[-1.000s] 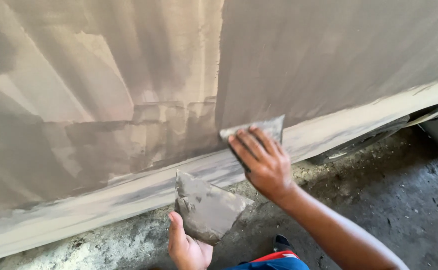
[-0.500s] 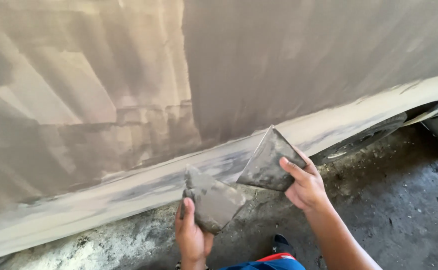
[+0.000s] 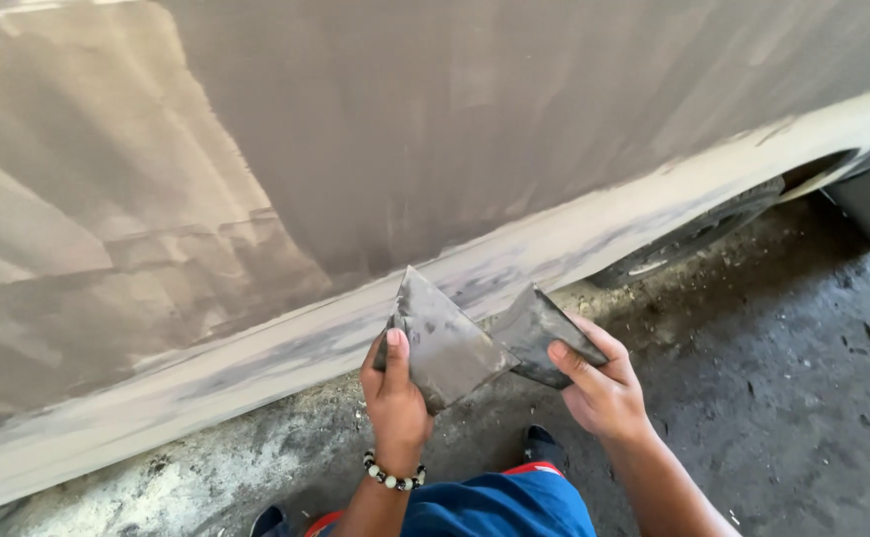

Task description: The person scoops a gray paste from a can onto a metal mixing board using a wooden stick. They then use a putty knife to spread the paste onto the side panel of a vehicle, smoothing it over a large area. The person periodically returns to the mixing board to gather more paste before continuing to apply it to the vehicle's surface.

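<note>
My left hand (image 3: 396, 398) grips a flat grey putty plate (image 3: 447, 340) smeared with filler, held upright in front of me. Beside it, my right hand (image 3: 599, 386) holds a second grey spreader blade (image 3: 536, 330), its edge touching the left plate's right edge. Both tools sit just below the lower edge of a vehicle body panel (image 3: 435, 149) coated in grey-brown filler, with a paler strip (image 3: 256, 368) running along its bottom. A beaded bracelet (image 3: 392, 475) circles my left wrist.
A tyre (image 3: 694, 234) shows in the wheel arch at right. Dusty concrete floor (image 3: 783, 398) spreads below, with white powder near the panel's base at left. My blue and red clothing (image 3: 495, 502) and dark shoes appear at the bottom edge.
My right hand came off the panel with the spreader and moved down to meet the plate in my left hand. The view shifted closer and slightly right.
</note>
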